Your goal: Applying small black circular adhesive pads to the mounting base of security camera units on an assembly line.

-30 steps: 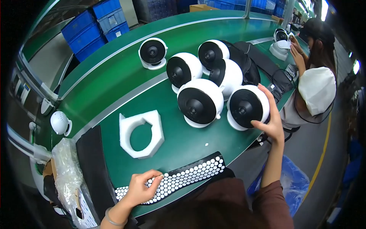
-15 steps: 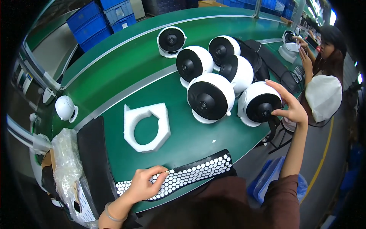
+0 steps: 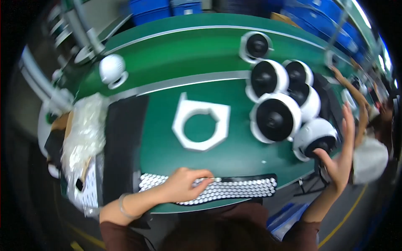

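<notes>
My left hand (image 3: pixel 189 184) is pinched at the upper edge of a black strip covered with white round pads (image 3: pixel 245 189). Whether a single pad is between the fingertips is too small and blurred to tell. On the right, my right hand (image 3: pixel 340 161) is open, fingers stretched up and thumb out, beside a white ball-shaped device with a black round face (image 3: pixel 314 133). Its thumb is close to that face; contact is unclear. A similar larger device (image 3: pixel 277 117) stands just left of it, with several more behind.
A white foam block with a round hole (image 3: pixel 180 125) lies mid-table. Left are a black mat (image 3: pixel 123 144) and clear plastic wrap (image 3: pixel 88 134). Another white device (image 3: pixel 112 69) sits on the green belt (image 3: pixel 180 58). A co-worker's arm (image 3: pixel 356 98) shows beyond my right hand.
The whole view has swung, so things sit farther right. My right hand has opened away from the device, whose black face now points lower. My left hand stays pinched at the strip.
</notes>
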A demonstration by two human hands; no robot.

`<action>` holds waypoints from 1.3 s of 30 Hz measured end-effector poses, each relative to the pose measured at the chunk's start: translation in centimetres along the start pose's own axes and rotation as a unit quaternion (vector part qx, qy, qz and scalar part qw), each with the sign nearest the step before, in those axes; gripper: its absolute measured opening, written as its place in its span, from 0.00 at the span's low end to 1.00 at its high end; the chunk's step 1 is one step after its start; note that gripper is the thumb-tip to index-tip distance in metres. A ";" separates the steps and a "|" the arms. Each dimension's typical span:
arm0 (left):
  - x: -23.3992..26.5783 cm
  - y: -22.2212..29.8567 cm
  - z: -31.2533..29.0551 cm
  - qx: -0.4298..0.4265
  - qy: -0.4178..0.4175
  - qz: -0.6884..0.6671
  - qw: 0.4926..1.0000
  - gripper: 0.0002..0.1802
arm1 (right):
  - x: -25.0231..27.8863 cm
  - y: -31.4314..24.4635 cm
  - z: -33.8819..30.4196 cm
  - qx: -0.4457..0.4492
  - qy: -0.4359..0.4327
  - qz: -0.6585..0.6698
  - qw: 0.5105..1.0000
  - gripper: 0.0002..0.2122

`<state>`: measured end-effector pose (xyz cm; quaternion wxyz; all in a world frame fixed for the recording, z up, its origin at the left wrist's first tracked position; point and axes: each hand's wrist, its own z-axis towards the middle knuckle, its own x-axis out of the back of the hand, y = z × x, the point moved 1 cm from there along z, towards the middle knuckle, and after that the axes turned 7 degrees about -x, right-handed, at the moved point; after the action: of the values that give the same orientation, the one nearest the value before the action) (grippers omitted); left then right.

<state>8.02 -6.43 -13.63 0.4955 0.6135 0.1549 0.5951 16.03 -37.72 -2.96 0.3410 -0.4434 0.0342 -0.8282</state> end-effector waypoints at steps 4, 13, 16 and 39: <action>-0.2 -0.3 0.1 0.006 0.005 0.030 1.000 0.06 | -6.3 -10.3 5.8 0.155 -0.106 0.075 0.979 0.32; -0.6 -1.0 -0.1 -0.008 0.047 0.050 0.998 0.08 | -34.4 -21.0 17.8 0.333 -0.080 0.131 0.931 0.28; -0.6 -0.4 -0.3 0.041 -0.003 0.022 0.999 0.09 | -40.2 -24.2 17.9 0.309 -0.068 0.085 0.945 0.39; -0.3 -0.6 -0.4 -0.025 0.081 0.035 0.996 0.07 | -17.0 -16.9 16.6 -0.004 -0.483 0.253 0.838 0.26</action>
<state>7.81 -6.27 -14.36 0.4752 0.5554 0.1581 0.6638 25.91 -10.65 1.04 0.5096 -0.7648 -0.0205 -0.3937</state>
